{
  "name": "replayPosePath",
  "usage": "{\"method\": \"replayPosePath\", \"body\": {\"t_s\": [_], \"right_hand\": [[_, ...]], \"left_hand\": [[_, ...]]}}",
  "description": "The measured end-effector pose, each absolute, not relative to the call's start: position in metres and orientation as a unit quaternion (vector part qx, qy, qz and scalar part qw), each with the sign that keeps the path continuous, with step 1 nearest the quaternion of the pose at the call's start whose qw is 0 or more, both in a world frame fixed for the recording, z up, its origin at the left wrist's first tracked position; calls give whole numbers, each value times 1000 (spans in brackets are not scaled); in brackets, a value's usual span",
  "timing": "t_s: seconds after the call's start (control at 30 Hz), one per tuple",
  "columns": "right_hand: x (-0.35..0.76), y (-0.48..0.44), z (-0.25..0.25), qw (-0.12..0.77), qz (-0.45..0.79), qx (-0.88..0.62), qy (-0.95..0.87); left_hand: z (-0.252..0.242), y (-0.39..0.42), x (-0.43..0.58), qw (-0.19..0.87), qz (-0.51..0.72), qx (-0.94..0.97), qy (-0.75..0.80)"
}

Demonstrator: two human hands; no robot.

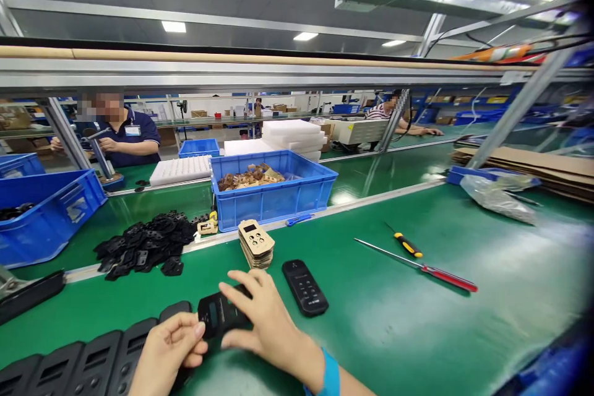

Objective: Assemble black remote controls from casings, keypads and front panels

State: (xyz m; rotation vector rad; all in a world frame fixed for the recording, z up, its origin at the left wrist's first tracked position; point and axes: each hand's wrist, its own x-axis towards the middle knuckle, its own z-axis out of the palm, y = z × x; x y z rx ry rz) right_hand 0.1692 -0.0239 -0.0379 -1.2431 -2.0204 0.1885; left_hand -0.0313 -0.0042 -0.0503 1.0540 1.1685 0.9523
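A black handheld device casing [221, 314] with a small display window lies level between my hands. My left hand [171, 349] pinches its left end between thumb and fingers. Over its right end hovers my right hand [266, 318], fingers and thumb spread apart; a blue band circles that wrist. Whether those fingertips touch the casing I cannot tell. Just right of my right hand, another black handheld device [305, 288] rests face up on the green bench [371, 334]. Beside my left hand, several black casings [95, 362] stand in a row.
Beyond my hands are a stack of tan faceplates [256, 244], a pile of black parts [148, 241] and a blue bin [273, 201] of tan pieces. Two screwdrivers, one red-handled [448, 277], one yellow-and-black [408, 245], lie right. Co-workers sit across the line.
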Motion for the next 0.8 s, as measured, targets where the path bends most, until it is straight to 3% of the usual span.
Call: {"method": "replayPosePath", "body": {"t_s": [0.1, 0.3, 0.6, 0.8], "right_hand": [[169, -28, -35, 253, 81, -452, -852], [167, -33, -33, 237, 155, -452, -846], [161, -34, -37, 359, 351, -380, -777], [155, -32, -47, 439, 369, -381, -725]], "left_hand": [[-48, -6, -28, 647, 367, 467, 477], [-40, -7, -27, 657, 333, 500, 454], [-47, -13, -22, 784, 383, 352, 337], [-47, -15, -12, 795, 395, 365, 280]]}}
